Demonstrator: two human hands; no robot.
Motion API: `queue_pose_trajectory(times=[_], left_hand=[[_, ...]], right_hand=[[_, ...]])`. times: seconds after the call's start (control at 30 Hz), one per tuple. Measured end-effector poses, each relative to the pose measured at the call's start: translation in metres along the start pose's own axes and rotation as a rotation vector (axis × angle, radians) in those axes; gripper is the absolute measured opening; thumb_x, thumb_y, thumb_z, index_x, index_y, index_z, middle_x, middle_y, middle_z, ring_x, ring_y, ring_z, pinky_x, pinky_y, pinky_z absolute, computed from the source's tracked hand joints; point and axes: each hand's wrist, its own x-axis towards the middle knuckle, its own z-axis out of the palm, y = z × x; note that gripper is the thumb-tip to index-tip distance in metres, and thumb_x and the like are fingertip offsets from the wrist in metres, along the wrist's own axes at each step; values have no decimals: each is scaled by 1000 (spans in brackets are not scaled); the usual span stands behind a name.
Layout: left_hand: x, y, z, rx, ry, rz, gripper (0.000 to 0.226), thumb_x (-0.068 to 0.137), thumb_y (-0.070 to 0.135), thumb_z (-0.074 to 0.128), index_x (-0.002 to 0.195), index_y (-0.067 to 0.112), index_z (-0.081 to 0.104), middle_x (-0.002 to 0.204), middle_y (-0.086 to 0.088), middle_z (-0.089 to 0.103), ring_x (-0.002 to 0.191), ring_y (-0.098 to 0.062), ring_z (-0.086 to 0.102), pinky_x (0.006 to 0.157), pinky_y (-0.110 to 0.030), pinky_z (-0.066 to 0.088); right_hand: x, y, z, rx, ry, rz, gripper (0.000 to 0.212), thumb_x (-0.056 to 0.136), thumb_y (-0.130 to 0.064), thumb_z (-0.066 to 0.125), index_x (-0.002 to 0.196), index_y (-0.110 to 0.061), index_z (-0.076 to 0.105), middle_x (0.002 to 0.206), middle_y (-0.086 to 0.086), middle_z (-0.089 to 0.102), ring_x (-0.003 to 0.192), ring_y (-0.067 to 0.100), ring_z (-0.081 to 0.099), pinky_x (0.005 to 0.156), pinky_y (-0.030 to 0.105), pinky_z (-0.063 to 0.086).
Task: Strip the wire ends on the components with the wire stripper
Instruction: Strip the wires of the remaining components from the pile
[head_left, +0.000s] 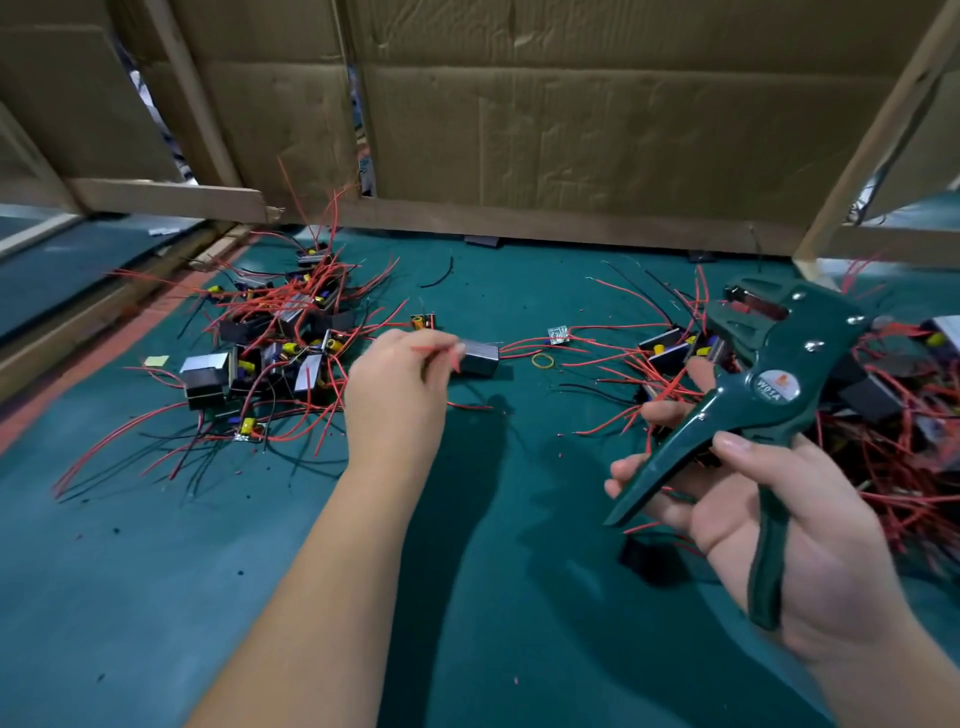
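- The left hand reaches out over the middle of the desk, fingers curled, and pinches a thin red wire at its fingertips.
- That wire leads to a small grey boxed component lying just beyond the fingertips, about midway between the left and right edges; more red leads trail from its far side.
- The right hand grips the green wire stripper, held above the desk near the right edge. Its fingers wrap one handle and the thumb lies over the other. The handles are spread apart and the tool's head points up toward the far edge.
- A heap of components with red and black leads lies toward the far left corner.
- A second tangle of wired parts is spread along the right edge, behind and beneath the stripper.
- A yellow rubber band and a small circuit board lie between the grey component and the right-hand tangle.
- Cardboard panels in a wooden frame stand along the far edge.
- Small red and black bits of insulation are scattered over the green desk surface.
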Motion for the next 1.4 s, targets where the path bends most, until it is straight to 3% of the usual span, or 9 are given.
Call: queue_pose_trajectory(times=[0.13, 0.27, 0.5, 0.67, 0.77, 0.87, 0.97, 1.1, 1.4], left_hand=[[1, 20, -12, -779, -40, -190, 13, 92, 9, 61, 88, 18, 69, 73, 6, 71, 69, -8, 67, 65, -19, 51], [-6, 35, -21, -1204, -463, -141, 43, 69, -11, 49, 88, 16, 77, 84, -1, 74, 82, -11, 69, 73, -17, 50], [-20, 45, -20, -983, -985, 35, 57, 46, -8, 41, 86, 12, 76, 82, -1, 72, 81, -18, 57, 72, -23, 42], [-20, 45, -20, -852, -1204, -31, 43, 48, -5, 41, 66, 12, 76, 77, -2, 72, 75, -19, 60, 72, -30, 45], [-20, 48, -13, -862, -1058, -310, 28, 63, 3, 41, 50, 17, 62, 68, -6, 70, 58, -19, 63, 55, -23, 46], [-20, 51, -6, -1032, -841, -476, 21, 79, 31, 46, 76, 19, 63, 79, -7, 67, 62, -18, 61, 51, -24, 48], [-25, 56, 1, -1149, -615, -406, 13, 76, 23, 64, 87, 18, 62, 95, -13, 65, 75, -28, 60, 54, -26, 48], [-27, 57, 5, -1114, -391, -312, 28, 67, 11, 80, 85, 14, 60, 78, -3, 71, 69, -19, 65, 58, -23, 51], [-28, 69, 5, -1212, -361, -567, 16, 89, 2, 58, 83, 13, 68, 74, -10, 68, 46, -17, 53, 36, -17, 33]], right_hand=[[0, -4, 3, 78, -69, 137, 70, 60, -17, 72, 128, -10, 56, 110, 24, 64, 74, 45, 65, 71, 57, 54], [-1, -11, 7, 259, -220, 363, 85, 51, -26, 84, 130, -11, 57, 132, 28, 53, 74, 38, 67, 72, 52, 55], [1, -16, 7, 528, -410, 469, 77, 78, -19, 68, 145, -6, 33, 123, 24, 56, 86, 43, 62, 84, 55, 50], [-1, -11, 5, 362, -376, 412, 79, 65, -26, 77, 136, -4, 49, 130, 17, 57, 80, 37, 65, 77, 52, 53], [-2, -8, 6, 329, -392, 391, 77, 66, -24, 76, 135, -2, 50, 125, 20, 57, 79, 39, 64, 76, 53, 52], [-3, -7, 7, 332, -448, 404, 73, 72, -21, 73, 136, 2, 46, 125, 22, 57, 82, 42, 64, 78, 56, 50], [-5, -2, 11, 290, -441, 402, 74, 69, -21, 76, 134, 0, 48, 125, 21, 58, 80, 43, 64, 74, 56, 49], [-7, 4, 15, 241, -391, 399, 77, 62, -21, 80, 133, -4, 52, 133, 19, 54, 76, 43, 64, 71, 56, 49], [-8, 9, 19, 165, -379, 423, 78, 61, -21, 81, 133, -9, 54, 134, 26, 52, 78, 44, 63, 75, 58, 48]])
